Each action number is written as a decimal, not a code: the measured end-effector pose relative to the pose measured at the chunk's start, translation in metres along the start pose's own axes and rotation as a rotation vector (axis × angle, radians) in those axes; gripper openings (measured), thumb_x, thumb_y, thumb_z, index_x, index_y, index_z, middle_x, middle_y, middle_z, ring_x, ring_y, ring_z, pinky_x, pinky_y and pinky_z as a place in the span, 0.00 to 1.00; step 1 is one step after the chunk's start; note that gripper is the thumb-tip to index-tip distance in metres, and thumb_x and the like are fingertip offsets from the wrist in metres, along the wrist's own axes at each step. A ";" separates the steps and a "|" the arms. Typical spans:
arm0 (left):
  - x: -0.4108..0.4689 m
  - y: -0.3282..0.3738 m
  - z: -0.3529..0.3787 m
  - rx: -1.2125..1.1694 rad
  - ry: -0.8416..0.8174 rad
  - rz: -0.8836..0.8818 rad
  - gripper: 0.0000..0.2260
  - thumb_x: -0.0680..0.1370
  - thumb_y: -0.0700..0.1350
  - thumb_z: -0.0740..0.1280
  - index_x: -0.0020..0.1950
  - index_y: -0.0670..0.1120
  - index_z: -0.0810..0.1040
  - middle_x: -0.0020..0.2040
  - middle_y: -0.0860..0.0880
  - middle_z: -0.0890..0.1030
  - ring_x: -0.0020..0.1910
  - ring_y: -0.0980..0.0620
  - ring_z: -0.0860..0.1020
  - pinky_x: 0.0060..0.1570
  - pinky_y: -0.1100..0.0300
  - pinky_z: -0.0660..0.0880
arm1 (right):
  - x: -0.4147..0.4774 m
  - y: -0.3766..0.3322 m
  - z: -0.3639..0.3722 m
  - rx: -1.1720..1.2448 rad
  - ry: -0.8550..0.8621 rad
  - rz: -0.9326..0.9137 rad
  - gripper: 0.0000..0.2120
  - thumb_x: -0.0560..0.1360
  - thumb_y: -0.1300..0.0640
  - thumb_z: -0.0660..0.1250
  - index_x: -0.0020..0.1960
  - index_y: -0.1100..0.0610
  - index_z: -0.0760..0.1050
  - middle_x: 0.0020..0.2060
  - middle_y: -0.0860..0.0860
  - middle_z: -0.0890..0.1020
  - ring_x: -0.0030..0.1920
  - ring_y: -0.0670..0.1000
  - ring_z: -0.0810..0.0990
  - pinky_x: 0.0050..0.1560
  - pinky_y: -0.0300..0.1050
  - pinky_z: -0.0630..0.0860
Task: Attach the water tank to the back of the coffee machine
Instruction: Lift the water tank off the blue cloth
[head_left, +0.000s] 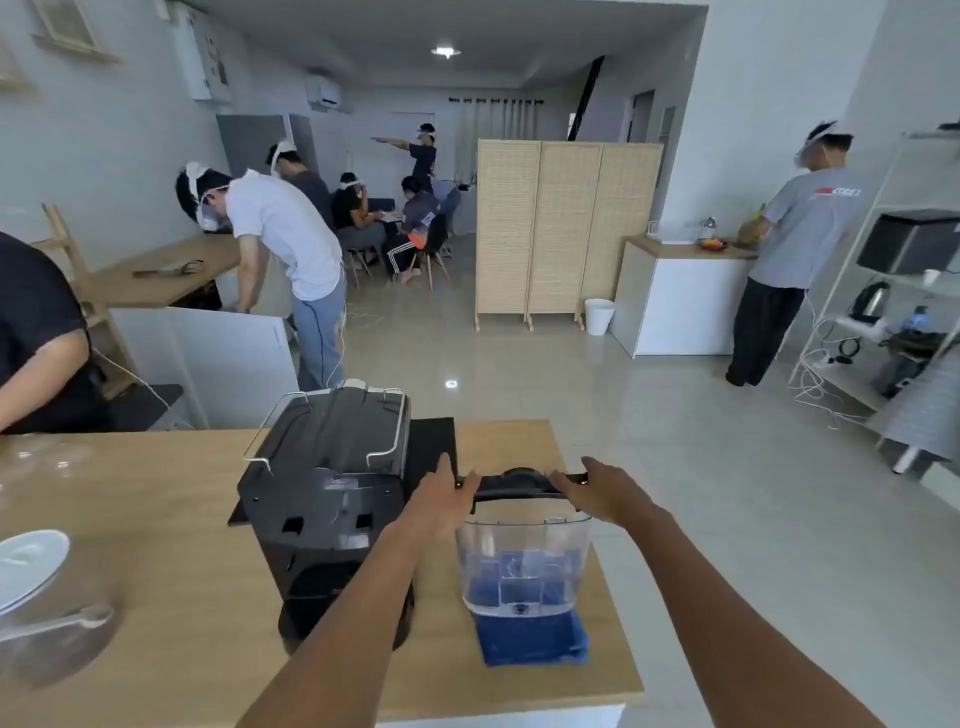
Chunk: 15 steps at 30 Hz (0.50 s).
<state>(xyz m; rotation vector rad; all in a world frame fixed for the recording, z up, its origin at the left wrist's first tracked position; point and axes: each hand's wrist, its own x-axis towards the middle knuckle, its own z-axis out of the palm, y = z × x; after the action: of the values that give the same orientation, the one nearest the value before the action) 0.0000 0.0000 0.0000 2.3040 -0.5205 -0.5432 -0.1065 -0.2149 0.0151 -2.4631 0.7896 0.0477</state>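
A clear plastic water tank (524, 561) with a black lid (519, 483) stands on a blue cloth (535, 644) on the wooden counter. My left hand (441, 499) grips the lid's left end and my right hand (602, 493) grips its right end. The black coffee machine (327, 499) stands just left of the tank, its back facing me, with a wire rack on its top. My left forearm crosses in front of the machine's lower right side. Tank and machine are apart.
The wooden counter (171, 597) ends just right of the tank. A white bowl (31, 561) and a spoon (62, 623) sit at its left end. A person in black stands at far left. Other people work further off in the room.
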 end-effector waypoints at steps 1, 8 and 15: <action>0.000 0.001 0.002 -0.025 0.019 -0.022 0.37 0.83 0.61 0.54 0.83 0.42 0.43 0.80 0.39 0.64 0.77 0.41 0.65 0.72 0.52 0.63 | -0.001 -0.001 0.001 0.024 -0.002 -0.002 0.45 0.72 0.27 0.57 0.75 0.60 0.63 0.63 0.58 0.79 0.63 0.59 0.77 0.56 0.48 0.72; 0.010 -0.015 0.013 -0.112 -0.010 -0.091 0.32 0.77 0.70 0.56 0.61 0.45 0.79 0.58 0.44 0.82 0.55 0.48 0.79 0.63 0.50 0.73 | 0.003 0.008 0.007 0.217 0.004 0.055 0.36 0.67 0.27 0.67 0.51 0.61 0.76 0.44 0.56 0.83 0.40 0.51 0.80 0.37 0.43 0.75; 0.002 -0.018 0.017 -0.284 0.044 -0.019 0.28 0.80 0.62 0.63 0.78 0.52 0.65 0.73 0.50 0.73 0.72 0.47 0.70 0.70 0.51 0.66 | 0.001 0.018 0.018 0.437 0.034 -0.010 0.33 0.67 0.30 0.71 0.60 0.53 0.73 0.47 0.52 0.82 0.34 0.48 0.76 0.27 0.38 0.72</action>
<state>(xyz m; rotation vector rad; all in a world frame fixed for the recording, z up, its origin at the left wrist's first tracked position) -0.0031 0.0013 -0.0247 2.0475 -0.3740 -0.5370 -0.1132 -0.2191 -0.0091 -2.0575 0.7151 -0.1553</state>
